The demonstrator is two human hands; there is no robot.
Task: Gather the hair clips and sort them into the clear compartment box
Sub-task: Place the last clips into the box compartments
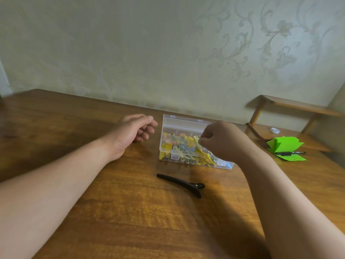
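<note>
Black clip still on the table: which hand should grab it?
Left, probably. The left hand rests empty beside the clear box; the right hand is busy inside it. The black clip lies between both.

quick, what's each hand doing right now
Left hand: loosely curled, empty, resting on the table.
Right hand: fingers closed over the box; whether it holds a clip cannot be told.

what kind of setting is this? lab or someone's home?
Most likely a home room, not a lab: floral embossed wallpaper behind a wooden table, a small wooden shelf at the right, and green paper notes with a pen lying beside it.
</note>
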